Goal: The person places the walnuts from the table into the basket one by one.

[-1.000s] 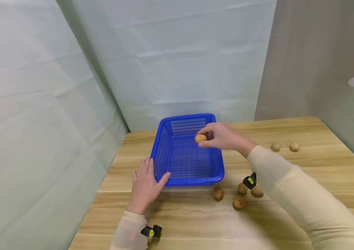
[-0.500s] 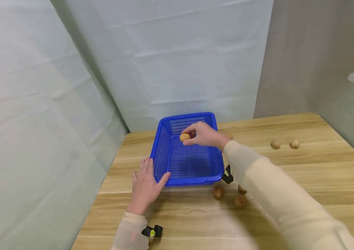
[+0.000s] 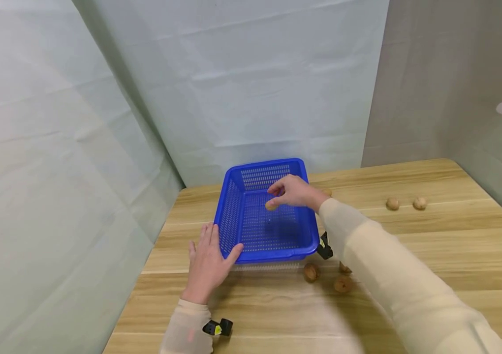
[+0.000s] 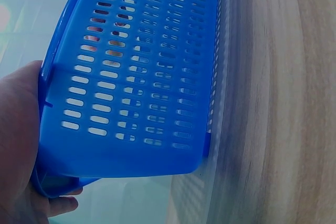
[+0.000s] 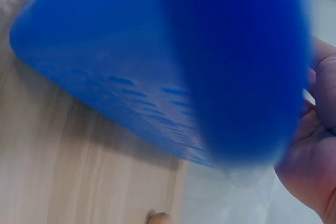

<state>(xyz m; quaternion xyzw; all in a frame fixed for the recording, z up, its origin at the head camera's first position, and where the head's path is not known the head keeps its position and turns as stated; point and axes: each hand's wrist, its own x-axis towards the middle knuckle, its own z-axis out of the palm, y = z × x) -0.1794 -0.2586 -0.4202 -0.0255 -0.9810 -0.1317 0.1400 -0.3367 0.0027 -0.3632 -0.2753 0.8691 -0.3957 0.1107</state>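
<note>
A blue plastic basket [image 3: 251, 258] with slotted walls stands on the wooden table. My left hand [image 3: 208, 263] holds its near left corner, thumb over the front rim and fingers along the left side. The left wrist view has this hand [image 4: 21, 140] at the corner of the rim. Above the basket's inside, my right hand [image 3: 293, 191] has its thumb and fingers parted. Just below the thumb is a walnut [image 3: 270, 206], partly hidden by it. The right wrist view shows the loosened hand [image 5: 315, 145] past the blurred blue rim; the walnut is hidden there.
Several walnuts lie outside the basket: one walnut [image 3: 311, 272] by its front right corner, another walnut [image 3: 343, 283] nearby, and two at the right, including this walnut [image 3: 420, 203]. One walnut [image 3: 327, 192] shows behind the right wrist. Pale cloth [image 3: 255, 98] hangs behind the table.
My right hand moved left over the basket with the walnut, then parted its fingers; the walnut has dropped below the thumb. The left hand stays at the corner.
</note>
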